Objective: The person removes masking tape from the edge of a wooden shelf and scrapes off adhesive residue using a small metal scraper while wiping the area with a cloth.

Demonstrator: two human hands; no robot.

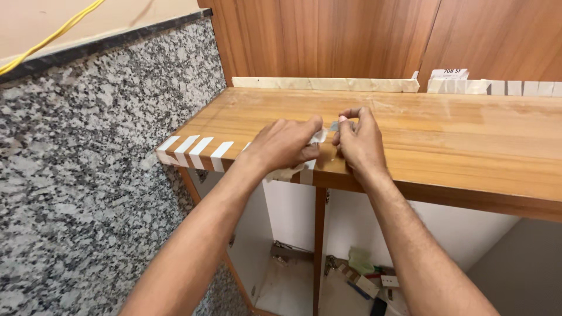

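Note:
Both my hands rest on a wooden countertop near its front edge. My left hand is closed on a crumpled wad of white tape that sticks out under the palm and at the fingertips. My right hand pinches a small grey blade-like piece between thumb and forefinger, right beside the left fingertips. A strip of white tape runs over the front edge between the two hands. Several more white tape strips cross the edge at the left end.
A speckled granite wall stands on the left, with a yellow cable on top. A pale strip lies along the wooden back panel. Below, an open white cabinet holds hinges, small tools and a green cloth.

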